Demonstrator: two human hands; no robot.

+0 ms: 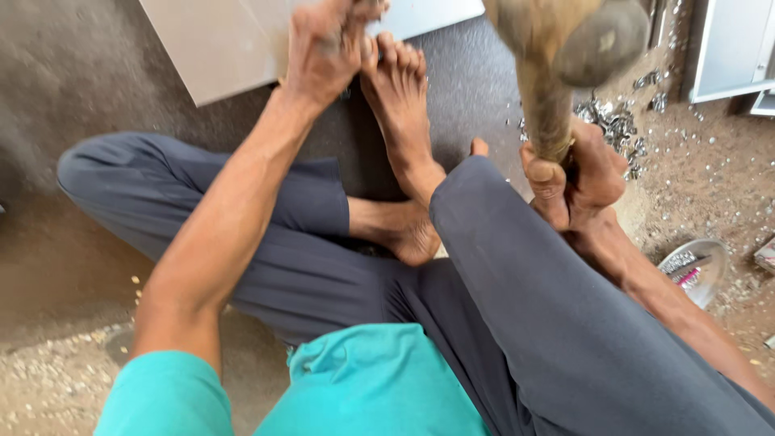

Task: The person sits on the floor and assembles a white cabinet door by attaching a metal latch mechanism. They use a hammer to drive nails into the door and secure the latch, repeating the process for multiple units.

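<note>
My right hand (580,173) grips the wooden handle of a hammer (565,48), raised close to the camera with its dark head at the top right. My left hand (327,48) reaches forward and presses on the edge of a pale flat metal sheet (218,40) lying on the dark floor; whether its fingers pinch a small tool is hidden. I sit cross-legged in dark grey trousers, and my bare foot (401,105) rests next to the left hand by the sheet's edge.
Shiny metal scraps (617,125) litter the sandy ground at the right. A small metal bowl (696,270) with bits in it sits at the right. A white metal panel (731,48) stands at the top right corner.
</note>
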